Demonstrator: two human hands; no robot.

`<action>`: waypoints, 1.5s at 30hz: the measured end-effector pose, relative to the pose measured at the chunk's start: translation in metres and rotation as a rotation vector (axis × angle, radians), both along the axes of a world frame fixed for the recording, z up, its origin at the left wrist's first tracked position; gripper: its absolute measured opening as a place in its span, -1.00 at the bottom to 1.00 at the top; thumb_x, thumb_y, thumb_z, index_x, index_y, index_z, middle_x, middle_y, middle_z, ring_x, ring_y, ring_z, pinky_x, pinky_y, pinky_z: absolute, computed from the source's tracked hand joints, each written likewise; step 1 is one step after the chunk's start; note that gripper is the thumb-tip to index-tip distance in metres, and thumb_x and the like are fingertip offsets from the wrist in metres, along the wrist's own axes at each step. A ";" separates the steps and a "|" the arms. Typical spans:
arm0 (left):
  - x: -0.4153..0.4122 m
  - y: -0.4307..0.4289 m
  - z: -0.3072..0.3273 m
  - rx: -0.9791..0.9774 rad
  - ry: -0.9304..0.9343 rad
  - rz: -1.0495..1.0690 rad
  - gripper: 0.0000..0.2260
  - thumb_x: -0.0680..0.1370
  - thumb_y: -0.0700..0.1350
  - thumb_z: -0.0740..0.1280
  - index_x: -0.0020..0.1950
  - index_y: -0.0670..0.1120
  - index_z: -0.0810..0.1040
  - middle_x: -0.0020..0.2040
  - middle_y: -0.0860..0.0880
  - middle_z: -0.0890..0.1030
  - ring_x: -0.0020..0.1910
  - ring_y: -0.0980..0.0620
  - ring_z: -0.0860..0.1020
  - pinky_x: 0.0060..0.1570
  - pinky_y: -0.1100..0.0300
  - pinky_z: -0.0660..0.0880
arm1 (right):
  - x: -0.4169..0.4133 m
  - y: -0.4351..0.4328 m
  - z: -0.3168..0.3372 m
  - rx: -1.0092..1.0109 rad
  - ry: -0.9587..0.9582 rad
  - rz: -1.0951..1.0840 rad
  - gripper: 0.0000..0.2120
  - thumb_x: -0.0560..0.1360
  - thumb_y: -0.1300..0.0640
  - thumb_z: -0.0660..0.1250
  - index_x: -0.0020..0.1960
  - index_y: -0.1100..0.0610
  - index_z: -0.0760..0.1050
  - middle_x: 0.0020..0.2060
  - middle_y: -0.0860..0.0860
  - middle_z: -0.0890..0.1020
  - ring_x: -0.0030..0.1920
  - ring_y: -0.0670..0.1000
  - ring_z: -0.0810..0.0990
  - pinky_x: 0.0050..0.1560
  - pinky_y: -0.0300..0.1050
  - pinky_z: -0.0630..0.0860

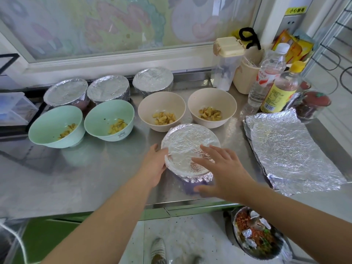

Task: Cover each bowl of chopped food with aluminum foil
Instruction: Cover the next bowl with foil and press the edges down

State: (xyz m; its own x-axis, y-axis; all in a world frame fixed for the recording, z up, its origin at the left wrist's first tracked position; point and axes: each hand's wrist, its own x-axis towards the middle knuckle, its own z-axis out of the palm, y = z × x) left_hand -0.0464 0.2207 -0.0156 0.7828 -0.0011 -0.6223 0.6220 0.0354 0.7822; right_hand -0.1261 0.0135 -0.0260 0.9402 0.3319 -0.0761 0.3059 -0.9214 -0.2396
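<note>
A foil-covered bowl [187, 145] stands near the counter's front edge. My left hand [155, 164] cups its left rim. My right hand [222, 172] hovers with fingers spread over its right side, the thumb low by the bowl's base. Behind it stand two beige bowls [162, 103] [211, 100] and two green bowls [110, 115] [53, 122], all uncovered, each with chopped yellowish food. Three foil-covered bowls [66, 91] [108, 87] [152, 79] line the back. A stack of loose foil sheets [289, 147] lies flat at the right.
Bottles [266, 77] [280, 88], a clear lidded container [224, 67] and a beige cup [245, 77] crowd the back right corner, with a jar [312, 105] beside them. A bin of scraps [257, 237] sits on the floor below the steel counter [76, 178].
</note>
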 end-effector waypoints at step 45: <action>-0.062 -0.011 -0.009 -0.125 0.219 0.084 -0.83 0.50 -0.13 0.51 -0.17 -0.07 0.52 -0.37 0.04 0.56 -0.36 0.15 0.49 -0.30 0.31 0.45 | 0.014 0.038 -0.040 0.157 -0.644 0.060 -0.82 0.45 0.11 0.41 -0.32 0.04 0.56 -0.36 -0.07 0.50 -0.29 0.05 0.47 -0.08 0.00 0.37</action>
